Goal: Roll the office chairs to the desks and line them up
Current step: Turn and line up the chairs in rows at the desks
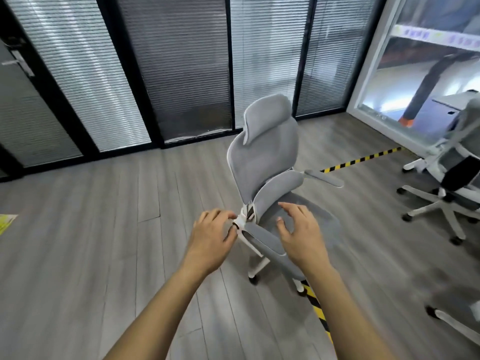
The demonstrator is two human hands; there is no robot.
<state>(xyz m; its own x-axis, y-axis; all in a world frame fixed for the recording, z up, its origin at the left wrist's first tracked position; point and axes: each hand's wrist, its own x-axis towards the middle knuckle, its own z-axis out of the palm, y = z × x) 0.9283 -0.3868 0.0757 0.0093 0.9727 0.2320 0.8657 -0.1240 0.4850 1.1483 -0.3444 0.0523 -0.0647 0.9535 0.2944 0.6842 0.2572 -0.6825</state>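
A grey office chair [267,157] with a white frame, headrest and wheeled base stands in the middle of the wood floor, its seat turned to the right. My left hand [211,240] reaches to the white joint at the near armrest, its fingertips touching it with fingers loosely curled. My right hand [301,232] hovers over the near armrest pad and the seat with spread fingers, holding nothing. A second grey and white office chair [452,178] stands at the right edge, partly cut off.
Black-framed glass walls with blinds [181,74] close off the back. A white-framed window [428,63] is at the right. Yellow-black tape [361,159] runs across the floor and under the chair. Another chair's white leg [457,320] pokes in at lower right. Open floor lies left.
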